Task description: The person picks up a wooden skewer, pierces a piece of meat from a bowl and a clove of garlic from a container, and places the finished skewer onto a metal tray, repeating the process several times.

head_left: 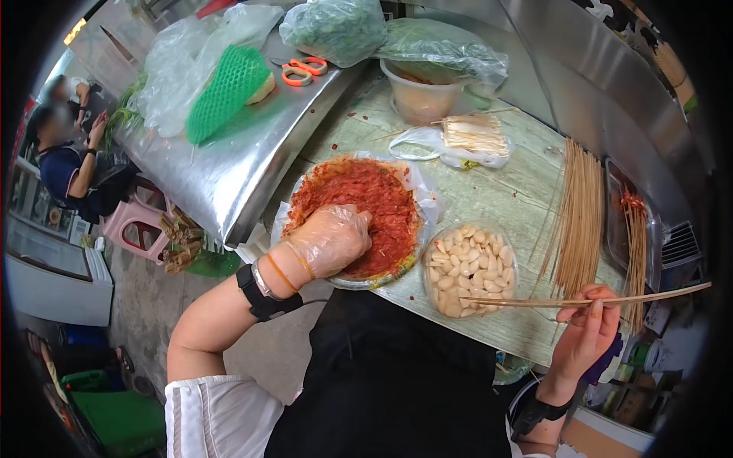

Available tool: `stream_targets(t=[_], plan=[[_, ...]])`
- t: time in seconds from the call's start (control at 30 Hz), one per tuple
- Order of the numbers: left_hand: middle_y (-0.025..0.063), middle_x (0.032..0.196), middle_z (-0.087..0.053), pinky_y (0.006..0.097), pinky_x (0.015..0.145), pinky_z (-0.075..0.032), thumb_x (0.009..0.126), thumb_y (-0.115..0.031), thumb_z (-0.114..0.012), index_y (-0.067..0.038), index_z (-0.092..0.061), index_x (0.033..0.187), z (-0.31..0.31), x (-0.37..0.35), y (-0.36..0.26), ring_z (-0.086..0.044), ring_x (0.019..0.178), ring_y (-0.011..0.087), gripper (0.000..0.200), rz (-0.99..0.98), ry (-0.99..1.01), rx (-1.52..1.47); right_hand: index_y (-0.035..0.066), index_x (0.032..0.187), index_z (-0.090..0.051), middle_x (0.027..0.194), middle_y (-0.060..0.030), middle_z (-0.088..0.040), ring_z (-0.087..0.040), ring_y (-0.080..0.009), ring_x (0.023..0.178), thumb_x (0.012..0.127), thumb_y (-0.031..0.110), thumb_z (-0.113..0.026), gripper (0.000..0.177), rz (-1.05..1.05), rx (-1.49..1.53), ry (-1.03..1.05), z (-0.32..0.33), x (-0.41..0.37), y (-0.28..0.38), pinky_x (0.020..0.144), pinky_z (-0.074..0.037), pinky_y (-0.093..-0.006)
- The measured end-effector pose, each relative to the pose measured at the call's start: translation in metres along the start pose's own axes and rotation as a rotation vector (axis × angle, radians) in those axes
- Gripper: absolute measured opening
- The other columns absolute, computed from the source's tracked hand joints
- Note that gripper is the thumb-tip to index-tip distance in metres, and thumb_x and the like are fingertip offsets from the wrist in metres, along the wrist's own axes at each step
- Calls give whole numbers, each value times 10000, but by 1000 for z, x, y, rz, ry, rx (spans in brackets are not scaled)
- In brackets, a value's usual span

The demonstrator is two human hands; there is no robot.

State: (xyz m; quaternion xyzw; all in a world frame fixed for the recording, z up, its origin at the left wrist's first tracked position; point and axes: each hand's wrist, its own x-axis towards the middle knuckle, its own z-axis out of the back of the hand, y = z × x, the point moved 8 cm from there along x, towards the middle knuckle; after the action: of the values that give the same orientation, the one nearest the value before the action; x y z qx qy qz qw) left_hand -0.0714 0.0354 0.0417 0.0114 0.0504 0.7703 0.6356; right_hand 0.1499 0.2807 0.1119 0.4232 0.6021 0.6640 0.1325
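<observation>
My left hand (330,238), in a clear plastic glove, is down in a bowl of red chopped chili paste (366,195). Its fingers are curled together in the paste; what they hold, if anything, is hidden. A plastic liner edges the bowl. On the right, my right hand (589,327) pinches a few thin bamboo skewers (527,303) that lie almost level. Their left ends reach over a clear tub of peeled garlic cloves (467,267). Beyond that hand lies a large bundle of bare skewers (574,221).
Skewers with red tips (632,229) rest in a metal tray (611,187). Behind the bowl are a pack of short sticks (472,137) and a plastic tub (421,95) topped by bagged greens. Orange scissors (304,70) lie on the steel counter (229,175). A person (69,160) sits at far left.
</observation>
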Motion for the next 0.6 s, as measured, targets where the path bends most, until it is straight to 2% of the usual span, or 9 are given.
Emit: stream_targets(t=[0.07,0.13,0.2,0.3,0.33,0.4,0.43,0.53,0.6], plan=[[114,764,-541,388,633,-473,681,-140,-591,-81,-627,704,0,1,1,-564,725,293,72,23,-15,-4,-7,990,-500,909,-124,-491,-522,-138,624,950,166,-458,182,-1,-2,3,0,-1,-1,534,-457,-229],[114,765,-546,400,634,-474,661,-126,-629,-73,-614,698,8,-5,15,-565,724,308,66,156,-128,-135,-8,993,-502,910,-124,-492,-525,-139,626,950,161,-457,180,-1,-5,6,-1,-1,-1,534,-461,-229],[114,764,-570,404,632,-468,653,-107,-662,-52,-599,703,10,-16,27,-569,716,323,97,141,-220,-241,-9,999,-503,912,-124,-491,-526,-138,639,951,155,-454,178,3,4,6,-3,-1,0,537,-465,-226],[130,743,-602,377,640,-467,725,-75,-641,-5,-595,746,18,-31,55,-582,708,330,87,386,-271,-648,-10,995,-503,912,-122,-491,-524,-136,654,953,153,-452,176,-1,6,8,-2,-2,0,537,-468,-228],[130,743,-602,377,640,-467,725,-75,-641,-5,-595,746,23,-32,55,-582,708,330,87,389,-275,-643,-10,995,-503,912,-122,-491,-524,-136,654,953,153,-452,176,3,11,10,-2,-1,-1,537,-468,-228],[146,732,-601,379,640,-471,746,-75,-632,1,-616,759,2,-50,77,-587,710,338,79,827,-158,-833,-11,994,-504,912,-120,-489,-521,-135,671,954,152,-450,177,-9,20,6,-2,-1,-2,536,-472,-227],[155,739,-606,396,639,-472,735,-107,-670,-2,-633,753,27,-43,76,-592,714,342,113,539,-477,-485,-11,994,-504,912,-120,-489,-521,-135,671,954,152,-450,177,-8,20,8,-3,-1,-2,536,-472,-227],[160,767,-605,436,668,-463,722,-218,-694,-20,-612,718,34,-47,74,-581,744,353,215,560,-495,-423,-11,991,-504,916,-120,-490,-521,-136,675,956,152,-447,176,-4,17,28,-6,-2,0,537,-474,-227],[146,803,-607,428,685,-472,704,-250,-713,-32,-631,729,30,-41,63,-585,753,336,234,489,-438,-369,-12,991,-503,920,-122,-491,-522,-136,680,957,151,-446,175,-2,1,17,-4,-3,0,537,-472,-227]])
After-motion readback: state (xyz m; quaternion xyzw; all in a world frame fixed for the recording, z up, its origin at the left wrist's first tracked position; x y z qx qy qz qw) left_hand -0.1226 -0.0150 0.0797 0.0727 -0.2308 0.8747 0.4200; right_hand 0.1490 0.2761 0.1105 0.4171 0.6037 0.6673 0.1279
